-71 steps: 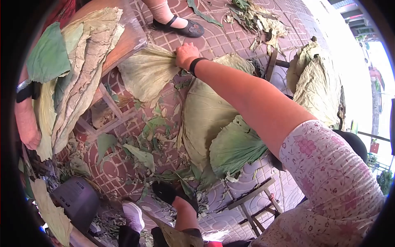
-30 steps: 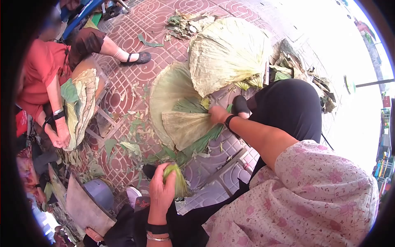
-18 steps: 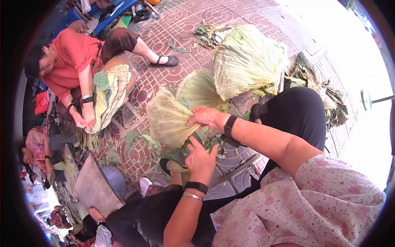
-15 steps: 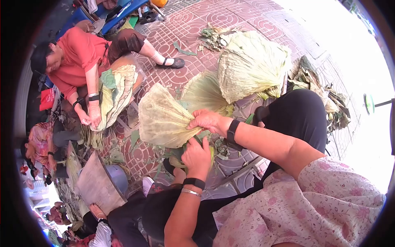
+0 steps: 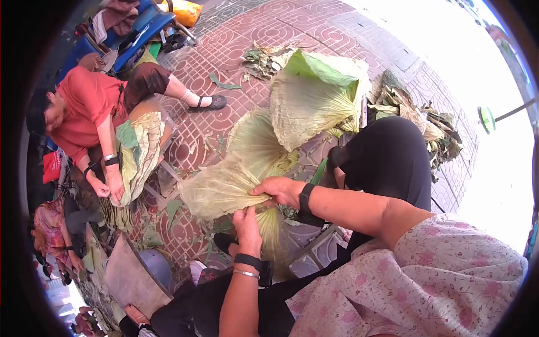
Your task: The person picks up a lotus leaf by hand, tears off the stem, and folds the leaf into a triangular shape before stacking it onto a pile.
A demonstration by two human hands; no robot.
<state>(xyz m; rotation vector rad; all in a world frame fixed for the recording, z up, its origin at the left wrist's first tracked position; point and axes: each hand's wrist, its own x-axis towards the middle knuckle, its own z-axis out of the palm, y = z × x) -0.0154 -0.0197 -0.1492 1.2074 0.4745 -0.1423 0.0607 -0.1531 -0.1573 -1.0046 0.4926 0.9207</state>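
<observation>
My right hand (image 5: 281, 190) grips the gathered stem end of a pale, dried lotus leaf (image 5: 216, 191), folded like a fan and spreading to the left. At its lower edge my left hand (image 5: 247, 227) is closed, thumb and fingers pinching the leaf. Beneath my hands hangs another yellow-green leaf (image 5: 272, 231). Just behind the held leaf lies a further fan-shaped leaf (image 5: 251, 137). Beyond it rests a thick stack of folded leaves (image 5: 306, 106), its top leaf lifted to a green underside.
Scraps of dry leaf are heaped on the tiles (image 5: 269, 60), with a bigger heap (image 5: 418, 115) past my right knee (image 5: 387, 160). Across from me a person in red (image 5: 92, 101) handles a leaf bundle (image 5: 145, 151). A conical hat (image 5: 132, 278) covers another person at lower left.
The held leaf has tilted and drooped lower. My left hand's raised fingers have closed on its lower edge. The stack's top leaf has lifted, showing green. The view has shifted slightly.
</observation>
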